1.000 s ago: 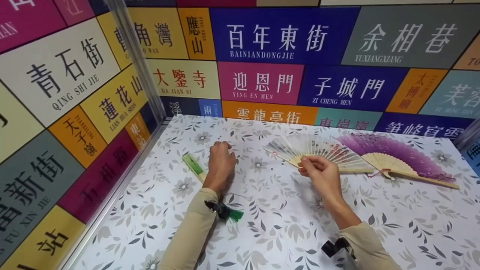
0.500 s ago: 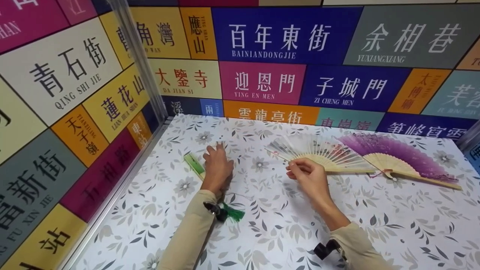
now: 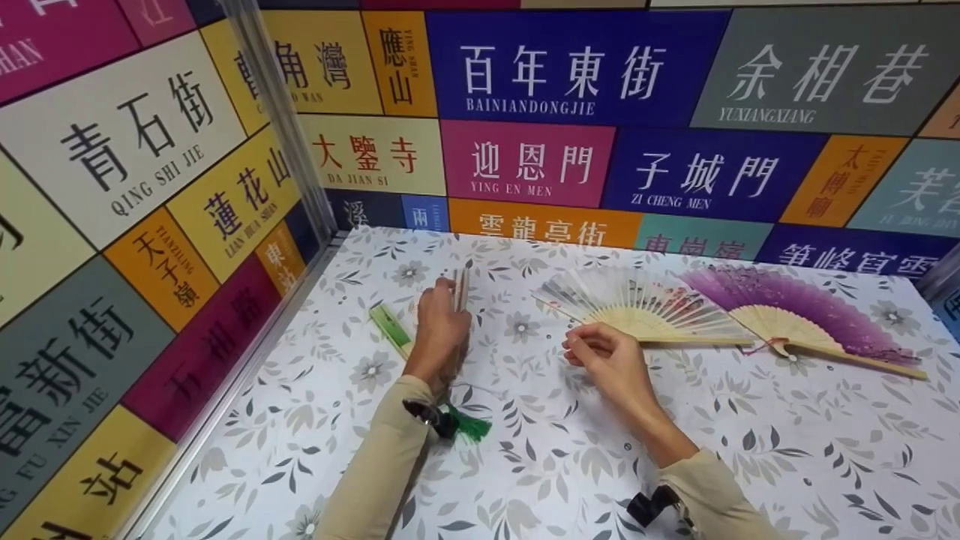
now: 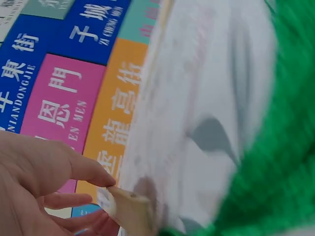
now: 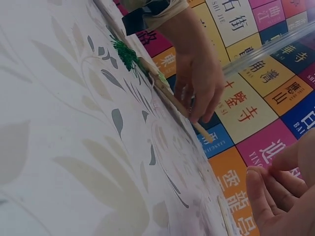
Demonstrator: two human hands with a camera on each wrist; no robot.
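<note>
My left hand (image 3: 439, 319) grips a folded fan (image 3: 461, 289) on the table, its slim closed sticks showing past the fingers. In the left wrist view the fingers pinch a pale wooden end (image 4: 133, 211). Beside this hand lies a green folded fan (image 3: 390, 326), partly hidden by it. A green tassel (image 3: 469, 424) spreads below the wrist and fills the right side of the left wrist view. My right hand (image 3: 615, 356) hovers in front of the white fan, fingers loosely bent with thumb and fingertips close together; nothing shows between them.
An opened white fan (image 3: 637, 300) with red and dark patterning lies at the back right, overlapping an opened purple fan (image 3: 802, 307). Their pale ribs face the front. Panels of printed lettering (image 3: 525, 161) stand behind and left of the floral tablecloth (image 3: 540, 465).
My left hand has turned, and the folded fan in it has come into view at its right side. My right hand has drawn left, away from the white fan's ribs.
</note>
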